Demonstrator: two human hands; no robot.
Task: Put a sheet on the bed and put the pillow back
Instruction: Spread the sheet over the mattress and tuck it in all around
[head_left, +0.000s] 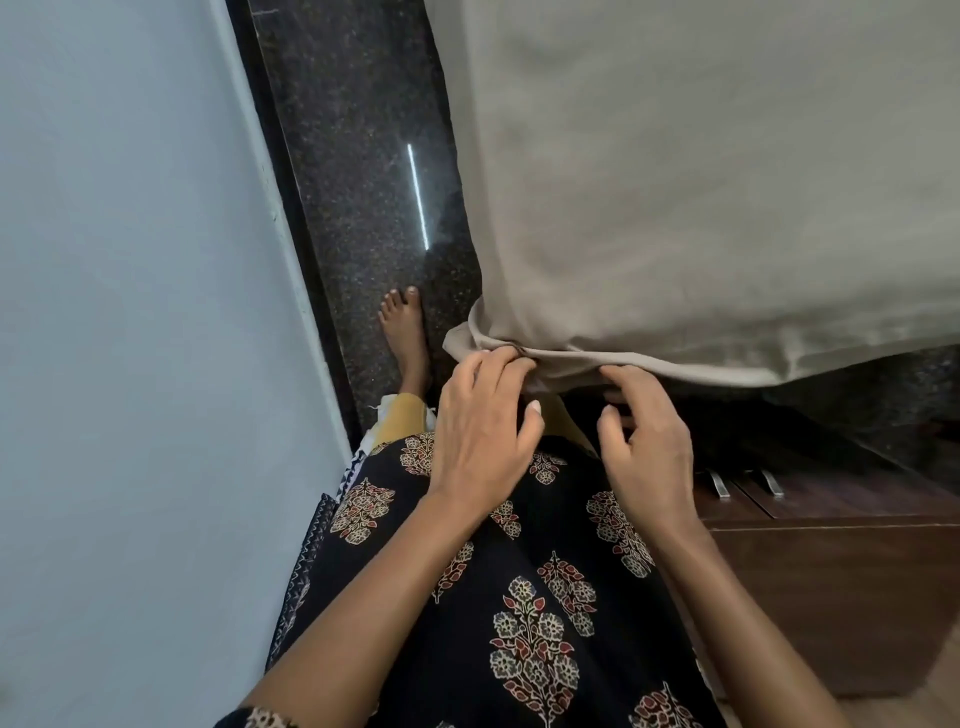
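Note:
A beige sheet (701, 182) covers the bed and fills the upper right of the head view; its corner hangs over the mattress edge near the middle of the frame. My left hand (480, 421) has its fingertips on the folded hem at that corner, fingers curled into the cloth. My right hand (644, 441) is just to the right, fingertips touching the underside of the hem, fingers loosely bent and thumb apart. No pillow is in view.
A pale blue wall (130, 312) stands close on the left. Between it and the bed runs a narrow strip of dark speckled floor (358, 182), with my bare foot (405, 332) on it. A dark wooden cabinet with metal handles (831, 571) sits at lower right.

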